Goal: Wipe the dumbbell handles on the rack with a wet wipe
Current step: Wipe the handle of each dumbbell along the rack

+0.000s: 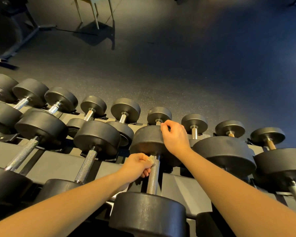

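Black dumbbells with knurled steel handles lie in two rows on a dark rack (58,161). My left hand (138,165) pinches a small crumpled wet wipe (151,159) against the top of the middle dumbbell's handle (153,178), just below its far weight. My right hand (175,135) rests on that far weight (147,141), fingers curled over its upper edge. The near weight (149,214) of the same dumbbell sits close to me.
More dumbbells flank the middle one on both sides, such as a handle (86,165) to the left and a large weight (227,151) to the right. Dark speckled floor (178,65) lies beyond the rack. Chair legs (96,12) stand far back.
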